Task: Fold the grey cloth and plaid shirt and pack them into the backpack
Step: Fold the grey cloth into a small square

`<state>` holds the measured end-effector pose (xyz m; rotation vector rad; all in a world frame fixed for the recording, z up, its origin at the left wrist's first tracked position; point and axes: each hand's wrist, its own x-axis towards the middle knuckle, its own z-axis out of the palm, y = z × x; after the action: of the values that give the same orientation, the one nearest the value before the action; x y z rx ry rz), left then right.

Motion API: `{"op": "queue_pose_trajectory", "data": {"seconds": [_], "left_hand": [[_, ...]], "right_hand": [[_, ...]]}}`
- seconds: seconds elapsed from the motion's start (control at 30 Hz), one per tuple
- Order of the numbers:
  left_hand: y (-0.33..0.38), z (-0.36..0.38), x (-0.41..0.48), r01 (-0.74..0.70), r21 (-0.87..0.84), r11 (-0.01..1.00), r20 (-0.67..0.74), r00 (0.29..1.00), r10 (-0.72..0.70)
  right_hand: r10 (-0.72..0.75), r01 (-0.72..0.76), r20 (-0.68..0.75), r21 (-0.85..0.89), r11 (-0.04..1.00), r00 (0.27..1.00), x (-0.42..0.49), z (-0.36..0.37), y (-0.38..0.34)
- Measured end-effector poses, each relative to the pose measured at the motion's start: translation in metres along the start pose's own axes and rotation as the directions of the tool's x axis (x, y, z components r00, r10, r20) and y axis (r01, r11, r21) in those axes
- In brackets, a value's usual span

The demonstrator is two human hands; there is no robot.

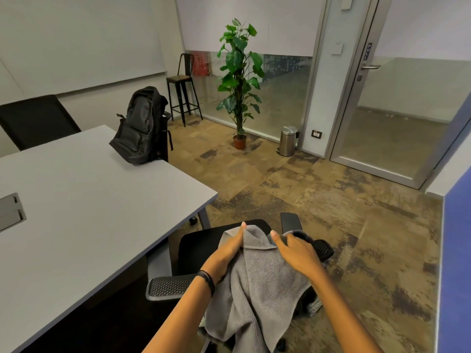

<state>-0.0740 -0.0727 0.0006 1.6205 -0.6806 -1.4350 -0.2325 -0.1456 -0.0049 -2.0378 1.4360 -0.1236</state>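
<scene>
A grey cloth (257, 284) hangs bunched over a black office chair (196, 248) in front of me. My left hand (226, 253) grips its upper left edge, thumb on top. My right hand (295, 250) grips the cloth's upper right part, fingers curled into the fabric. A black backpack (141, 128) stands upright at the far corner of the grey table (89, 200), well away from both hands. The plaid shirt is not visible.
A second black chair (35, 121) stands behind the table. A bar stool (182, 87), a potted plant (239, 80) and a steel bin (288, 141) stand along the glass wall. A glass door (387, 98) is at the right. Carpeted floor lies open between.
</scene>
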Motion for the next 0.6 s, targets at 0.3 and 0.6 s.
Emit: {"op": "queue_pose_trajectory", "data": {"seconds": [0.3,0.6], "left_hand": [[0.025,0.024,-0.002,-0.051,0.027,0.998,-0.029,0.998,0.052],[0.008,0.031,-0.020,-0.275,-0.022,0.961,-0.175,0.948,0.267]], "right_hand": [[-0.098,0.086,0.120,0.103,0.991,0.988,0.000,0.000,-0.020],[-0.201,0.191,-0.009,0.358,0.914,0.980,-0.015,-0.001,-0.023]]}}
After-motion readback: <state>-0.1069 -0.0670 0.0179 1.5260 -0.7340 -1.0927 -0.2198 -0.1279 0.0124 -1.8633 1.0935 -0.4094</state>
